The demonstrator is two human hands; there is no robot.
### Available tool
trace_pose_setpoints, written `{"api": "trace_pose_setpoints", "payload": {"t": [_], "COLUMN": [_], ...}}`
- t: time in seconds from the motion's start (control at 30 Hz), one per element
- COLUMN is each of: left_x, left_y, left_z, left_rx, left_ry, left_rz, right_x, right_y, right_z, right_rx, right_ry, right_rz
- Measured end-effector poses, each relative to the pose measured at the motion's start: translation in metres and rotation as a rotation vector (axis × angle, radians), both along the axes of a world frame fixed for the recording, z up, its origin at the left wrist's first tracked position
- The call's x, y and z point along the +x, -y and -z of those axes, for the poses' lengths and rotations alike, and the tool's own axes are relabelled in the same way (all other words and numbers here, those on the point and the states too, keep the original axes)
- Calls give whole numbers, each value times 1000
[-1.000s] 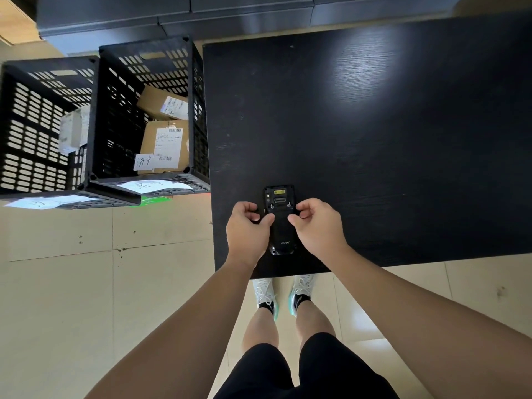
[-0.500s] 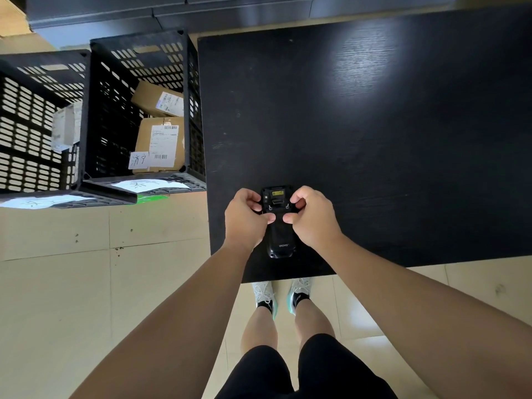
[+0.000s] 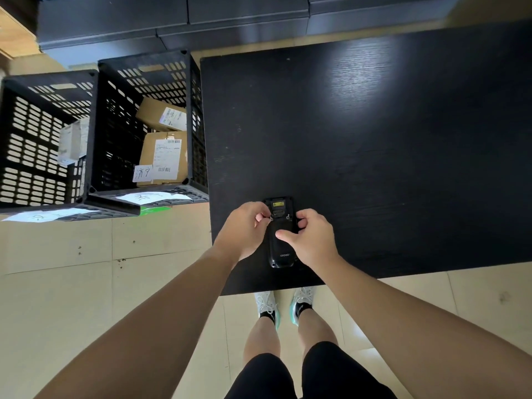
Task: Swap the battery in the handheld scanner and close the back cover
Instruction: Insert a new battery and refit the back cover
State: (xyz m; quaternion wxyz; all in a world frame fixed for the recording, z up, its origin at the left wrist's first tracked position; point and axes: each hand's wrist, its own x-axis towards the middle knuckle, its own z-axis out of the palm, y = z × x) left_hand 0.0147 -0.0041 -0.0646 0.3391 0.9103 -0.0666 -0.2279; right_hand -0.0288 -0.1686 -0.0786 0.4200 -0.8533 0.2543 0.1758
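Scanner, a black plastic handheld unit (image 3: 280, 243), is lying face-down near the black table's (image 3: 374, 139) front edge, cover seemingly on, left hand (image 3: 244, 230) pinching a latch, right hand (image 3: 312, 240) gripping its side.

A scanner (image 3: 280, 243) lies back-up on a table (image 3: 374, 139), near its front edge, between the left hand (image 3: 244, 230) and right hand (image 3: 312, 240) touching its sides. Left of the hands, beside the table, stand two crates (image 3: 95, 133); boxes (image 3: 162, 155) lie in the nearer one.
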Motion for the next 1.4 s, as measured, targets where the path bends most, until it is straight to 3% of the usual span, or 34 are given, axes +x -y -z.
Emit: {"api": "trace_pose_setpoints", "payload": {"t": [0.2, 0.53, 0.77, 1.0, 1.4], "left_x": [32, 63, 65, 45, 19], "left_y": [-6, 1, -9, -13, -2], "left_z": [-9, -14, -3, 9, 8], "left_rx": [192, 348, 144, -44, -4], "left_ry": [41, 114, 92, 102, -15], "left_rz": [510, 920, 829, 577, 269], "right_x": [6, 9, 8, 6, 7], "right_y": [1, 2, 2, 0, -3], "right_z": [-2, -4, -3, -1, -5], "right_rx": [10, 67, 60, 46, 41], "right_ry": [-37, -119, -126, -123, -133], "right_rz": [11, 77, 96, 115, 127]}}
